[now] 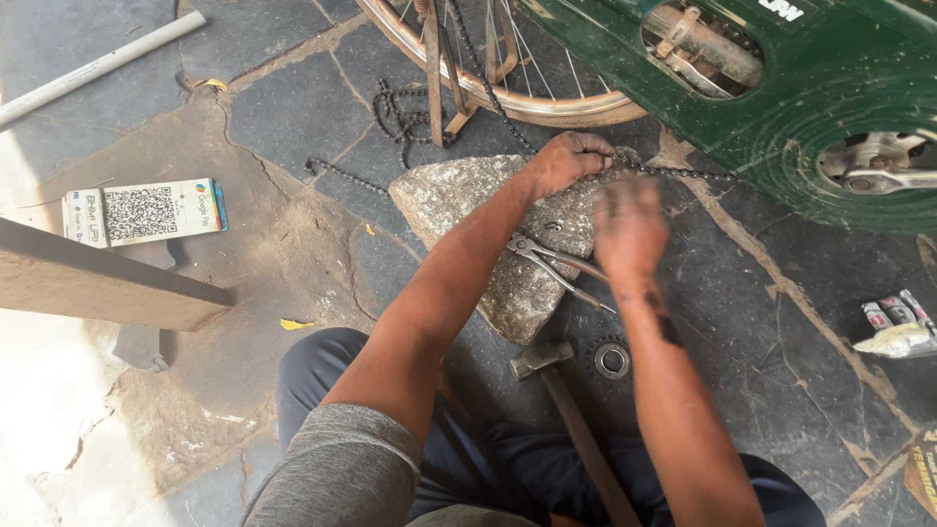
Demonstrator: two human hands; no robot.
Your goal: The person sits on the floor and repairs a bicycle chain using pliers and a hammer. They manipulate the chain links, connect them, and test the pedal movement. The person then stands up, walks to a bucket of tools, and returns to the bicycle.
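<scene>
Step in hand, prob: fixing bike chain (673,174) on flat rock (488,224) on stone floor. Left hand (569,161) closed, pinning chain to rock top. Pliers (551,263) lying on rock, hammer (571,410) + sprocket (612,359) near knees. Right hand (630,229) blurred, grip can't tell. Next prob needs steady chain, careful aim.

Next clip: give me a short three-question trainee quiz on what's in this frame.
1. True or false: the left hand presses the bicycle chain onto the rock.
2. Which tool lies on the rock? A pliers, B spanner, C screwdriver.
3. What lies on the ground beside the hammer?

Key:
1. True; the right hand is motion-blurred above the rock.
2. A, the pliers.
3. A sprocket.
</scene>
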